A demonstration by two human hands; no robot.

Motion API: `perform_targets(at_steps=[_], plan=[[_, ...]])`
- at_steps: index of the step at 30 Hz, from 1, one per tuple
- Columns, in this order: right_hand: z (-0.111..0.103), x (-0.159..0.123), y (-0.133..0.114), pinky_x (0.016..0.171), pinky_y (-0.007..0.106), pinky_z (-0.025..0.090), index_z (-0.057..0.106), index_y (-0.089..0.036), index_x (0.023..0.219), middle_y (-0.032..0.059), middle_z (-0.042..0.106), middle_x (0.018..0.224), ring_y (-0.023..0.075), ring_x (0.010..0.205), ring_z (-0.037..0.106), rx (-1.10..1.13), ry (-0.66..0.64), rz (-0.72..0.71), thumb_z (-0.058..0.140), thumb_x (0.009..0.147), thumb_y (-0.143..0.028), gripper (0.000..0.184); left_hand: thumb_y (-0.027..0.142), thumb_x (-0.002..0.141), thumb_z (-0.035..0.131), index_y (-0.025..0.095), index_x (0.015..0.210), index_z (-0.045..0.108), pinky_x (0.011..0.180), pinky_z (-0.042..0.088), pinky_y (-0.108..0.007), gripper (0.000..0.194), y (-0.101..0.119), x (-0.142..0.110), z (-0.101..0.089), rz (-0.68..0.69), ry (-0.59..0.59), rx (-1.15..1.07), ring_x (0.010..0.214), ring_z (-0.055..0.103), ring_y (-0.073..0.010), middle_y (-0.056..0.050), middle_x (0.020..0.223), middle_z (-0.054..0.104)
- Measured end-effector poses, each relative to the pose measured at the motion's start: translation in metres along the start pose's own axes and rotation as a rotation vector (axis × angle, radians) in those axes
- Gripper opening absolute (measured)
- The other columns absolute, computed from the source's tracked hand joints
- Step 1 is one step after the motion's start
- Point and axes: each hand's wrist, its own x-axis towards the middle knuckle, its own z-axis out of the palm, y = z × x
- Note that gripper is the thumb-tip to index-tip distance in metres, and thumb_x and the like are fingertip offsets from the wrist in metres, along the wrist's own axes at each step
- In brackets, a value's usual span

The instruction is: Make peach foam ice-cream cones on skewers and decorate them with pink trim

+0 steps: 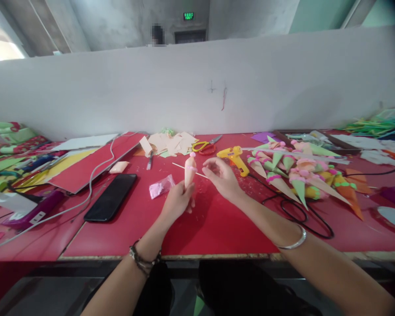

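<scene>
My left hand (177,201) is closed around the tip of a peach paper cone (189,170), held upright above the red table (210,224); a pink pompom tops it. My right hand (221,175) hovers just right of the cone with fingers curled and slightly apart, near a thin wooden stick (184,168) that lies behind the cone. Whether the fingers touch the stick is unclear.
A black phone (111,197) and a small pink plastic bag (161,186) lie to the left. A yellow glue gun (234,158) with its black cord, scissors (204,146) and paper scraps (171,143) sit behind. A pile of finished cones (299,171) lies right. A white partition wall stands beyond.
</scene>
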Motion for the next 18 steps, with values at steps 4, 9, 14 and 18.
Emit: perform_targets(at_steps=[4, 9, 14, 18], plan=[[0.004, -0.006, -0.006, 0.064, 0.025, 0.044, 0.052, -0.020, 0.085, 0.0008, 0.053, 0.079, 0.0125, 0.072, 0.051, -0.043, -0.187, -0.029, 0.053, 0.075, -0.028, 0.013, 0.037, 0.080, 0.041, 0.017, 0.068, 0.040, 0.035, 0.031, -0.016, 0.023, 0.009, -0.001, -0.001, 0.018, 0.026, -0.374, 0.030, 0.041, -0.0050, 0.007, 0.044, 0.047], [0.006, -0.010, -0.014, 0.065, 0.025, 0.044, 0.056, -0.021, 0.089, 0.0012, 0.051, 0.078, 0.0122, 0.072, 0.050, -0.120, -0.238, -0.143, 0.051, 0.077, -0.024, 0.013, 0.037, 0.078, 0.045, 0.016, 0.052, 0.040, 0.038, 0.027, -0.017, 0.034, 0.012, -0.005, -0.003, 0.055, 0.017, -0.582, 0.032, 0.033, -0.0025, 0.007, 0.038, 0.038], [0.004, -0.010, -0.018, 0.065, 0.025, 0.043, 0.059, -0.020, 0.084, 0.0010, 0.051, 0.076, 0.0113, 0.071, 0.050, -0.087, -0.199, -0.179, 0.051, 0.078, -0.025, 0.011, 0.039, 0.079, 0.045, 0.016, 0.051, 0.038, 0.040, 0.026, -0.018, 0.037, 0.011, -0.005, -0.002, 0.086, -0.053, -0.675, 0.034, 0.031, -0.0027, 0.007, 0.039, 0.036], [0.006, -0.008, -0.015, 0.072, 0.026, 0.044, 0.059, -0.020, 0.078, 0.0014, 0.053, 0.082, 0.0121, 0.079, 0.053, 0.155, -0.166, -0.016, 0.057, 0.073, -0.031, 0.012, 0.044, 0.077, 0.047, 0.015, 0.063, 0.044, 0.039, 0.022, -0.017, 0.033, 0.010, -0.003, 0.001, 0.130, 0.016, -0.710, 0.036, 0.027, -0.0025, 0.009, 0.044, 0.030]])
